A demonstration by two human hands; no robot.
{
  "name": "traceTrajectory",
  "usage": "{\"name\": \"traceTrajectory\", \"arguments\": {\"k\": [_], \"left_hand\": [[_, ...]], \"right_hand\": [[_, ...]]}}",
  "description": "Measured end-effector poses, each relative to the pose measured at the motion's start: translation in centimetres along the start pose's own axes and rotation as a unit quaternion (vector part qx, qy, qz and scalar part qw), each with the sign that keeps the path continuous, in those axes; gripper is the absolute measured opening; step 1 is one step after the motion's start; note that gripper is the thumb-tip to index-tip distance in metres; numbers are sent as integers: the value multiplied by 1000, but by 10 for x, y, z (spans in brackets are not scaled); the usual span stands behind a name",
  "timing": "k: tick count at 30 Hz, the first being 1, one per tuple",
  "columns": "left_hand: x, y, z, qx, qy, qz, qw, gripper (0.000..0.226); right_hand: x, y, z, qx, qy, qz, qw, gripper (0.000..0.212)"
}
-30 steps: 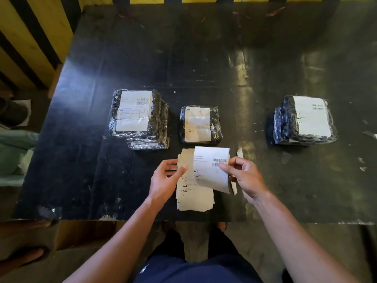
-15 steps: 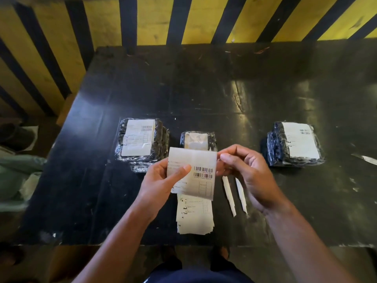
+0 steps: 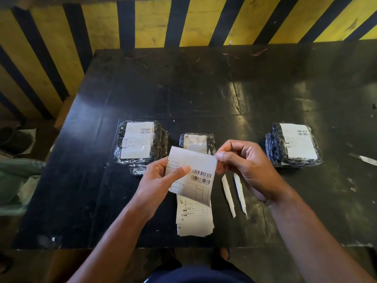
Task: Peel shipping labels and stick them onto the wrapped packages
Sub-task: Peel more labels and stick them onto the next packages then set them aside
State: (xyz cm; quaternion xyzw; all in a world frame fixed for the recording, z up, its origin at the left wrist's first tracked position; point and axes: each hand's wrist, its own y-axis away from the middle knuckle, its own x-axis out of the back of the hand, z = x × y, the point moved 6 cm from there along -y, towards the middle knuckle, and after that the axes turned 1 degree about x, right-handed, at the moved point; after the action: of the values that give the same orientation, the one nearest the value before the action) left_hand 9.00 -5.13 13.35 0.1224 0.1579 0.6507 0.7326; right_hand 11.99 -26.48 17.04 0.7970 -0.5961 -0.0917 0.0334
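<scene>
- While the left hand pinches the shipping label between thumb and fingers above the desk, the right hand nips its upper right corner with curled fingertips; the step in hand looks like starting the peel.
- Next, I judge, the backing must be worked free at that corner without creasing the sheet, then the label carried to the middle package, whose top shows only a pale, crumpled patch.
- Thin, matte white paper, the label curls slightly and bears barcodes.
- Glossy, crinkled film wraps the dark, blocky left package and right package, each already labelled.
- A fanned label stack lies below the hands, with two narrow paper strips just beside it.
</scene>
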Motion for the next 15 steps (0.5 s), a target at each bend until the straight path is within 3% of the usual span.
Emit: {"name": "traceTrajectory", "arguments": {"k": [12, 14, 15], "left_hand": [[-9, -1, -1, 22, 83, -37, 996, 30], [-10, 0, 4, -11, 22, 26, 999, 40], [-7, 2, 8, -41, -40, 95, 994, 42]], "right_hand": [[-13, 4, 9, -55, -154, -44, 986, 16], [-16, 5, 10, -62, -181, -35, 981, 17], [-17, 5, 11, -60, -186, -29, 980, 17]]}}
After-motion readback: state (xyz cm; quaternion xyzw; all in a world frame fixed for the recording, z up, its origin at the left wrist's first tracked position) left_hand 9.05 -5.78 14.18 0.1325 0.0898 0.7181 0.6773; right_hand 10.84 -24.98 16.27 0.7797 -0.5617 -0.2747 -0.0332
